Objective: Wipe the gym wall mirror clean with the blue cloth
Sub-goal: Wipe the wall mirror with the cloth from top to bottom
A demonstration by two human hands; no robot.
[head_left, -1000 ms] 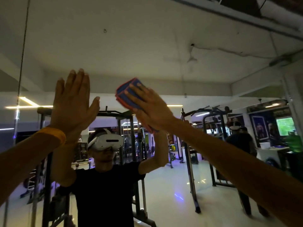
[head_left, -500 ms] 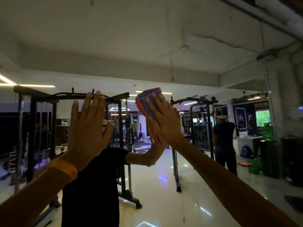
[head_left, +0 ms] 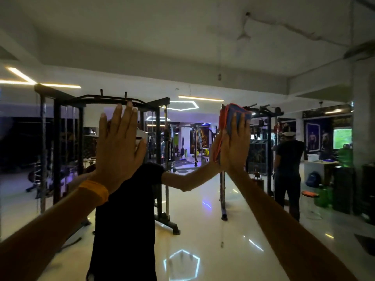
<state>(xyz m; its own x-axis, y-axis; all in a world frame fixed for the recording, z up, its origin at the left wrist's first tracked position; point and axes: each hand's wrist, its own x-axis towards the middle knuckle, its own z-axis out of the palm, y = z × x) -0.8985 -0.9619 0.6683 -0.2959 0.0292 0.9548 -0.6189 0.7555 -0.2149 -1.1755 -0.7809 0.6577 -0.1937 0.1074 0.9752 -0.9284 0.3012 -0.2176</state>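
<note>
The room is dim. The ceiling (head_left: 142, 37) is pale, with a long crack (head_left: 294, 28) in it. Thin strips of light (head_left: 60, 85) glow up there, and one light ring with corners (head_left: 183, 105). The floor (head_left: 203, 220) is white and shiny. A big black metal rack (head_left: 56, 138) stands on the left. Posters (head_left: 311, 136) hang far off on the right, near a person in dark clothes (head_left: 288, 159).

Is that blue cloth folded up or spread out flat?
Folded. The blue cloth shows several stacked orange-edged layers beside the right hand, which presses it as a compact pad against the mirror.
</note>
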